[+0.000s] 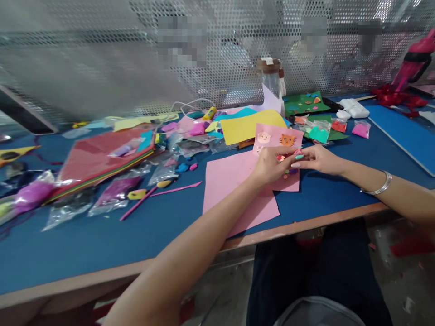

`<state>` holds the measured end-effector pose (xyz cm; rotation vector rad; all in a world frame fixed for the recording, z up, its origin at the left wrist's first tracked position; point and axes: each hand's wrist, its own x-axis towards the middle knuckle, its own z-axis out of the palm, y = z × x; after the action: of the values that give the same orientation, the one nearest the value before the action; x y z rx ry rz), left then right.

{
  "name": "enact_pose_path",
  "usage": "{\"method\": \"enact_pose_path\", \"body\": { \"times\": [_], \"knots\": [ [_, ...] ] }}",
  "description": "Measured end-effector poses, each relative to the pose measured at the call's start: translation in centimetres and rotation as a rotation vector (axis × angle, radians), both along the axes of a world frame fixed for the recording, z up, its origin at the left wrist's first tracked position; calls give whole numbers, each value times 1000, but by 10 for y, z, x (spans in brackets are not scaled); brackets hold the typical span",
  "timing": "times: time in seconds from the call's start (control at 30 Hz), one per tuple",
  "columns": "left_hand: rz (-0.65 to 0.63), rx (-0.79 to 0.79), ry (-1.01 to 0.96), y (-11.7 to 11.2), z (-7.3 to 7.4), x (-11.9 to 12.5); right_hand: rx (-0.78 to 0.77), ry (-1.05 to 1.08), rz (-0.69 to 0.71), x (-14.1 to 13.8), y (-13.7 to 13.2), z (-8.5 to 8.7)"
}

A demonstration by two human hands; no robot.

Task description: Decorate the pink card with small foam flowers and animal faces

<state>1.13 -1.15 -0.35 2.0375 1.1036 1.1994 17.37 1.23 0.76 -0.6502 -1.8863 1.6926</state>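
L hand (272,164) & R hand (321,159) pinched on sm. pink piece (298,151), nr pink card (275,138).

The bare left hand (272,164) hides part of a decorated pink paper card (275,140); a small pink lump (298,152) (its shape unclear) is partly covered too. The right edge crops a translucent pink bottle (404,74).

We see soft, muted light on the blue table (84,244), with glints on the perforated screen (102,72) behind it. Near its left end we find a pink packet (34,195) blurred; beneath the table, shade.
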Motion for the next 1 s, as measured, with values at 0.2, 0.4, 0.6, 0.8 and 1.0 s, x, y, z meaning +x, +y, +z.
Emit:
{"method": "enact_pose_path", "body": {
  "times": [0.2,0.4,0.6,0.8,1.0],
  "knots": [
    [139,104,-52,-3,8,6,-46,-20,-32,-2,-2,5],
    [260,183,-80,6,8,-1,-135,45,-162,1,2,5],
    [247,137,-37,18,2,-18,-175,205,-215,4,9,3],
    [184,317,98,15,-4,-13,-155,201,-217,3,5,3],
    [109,633,223,6,-1,-7,-114,136,-290,0,5,3]
  ]
}}
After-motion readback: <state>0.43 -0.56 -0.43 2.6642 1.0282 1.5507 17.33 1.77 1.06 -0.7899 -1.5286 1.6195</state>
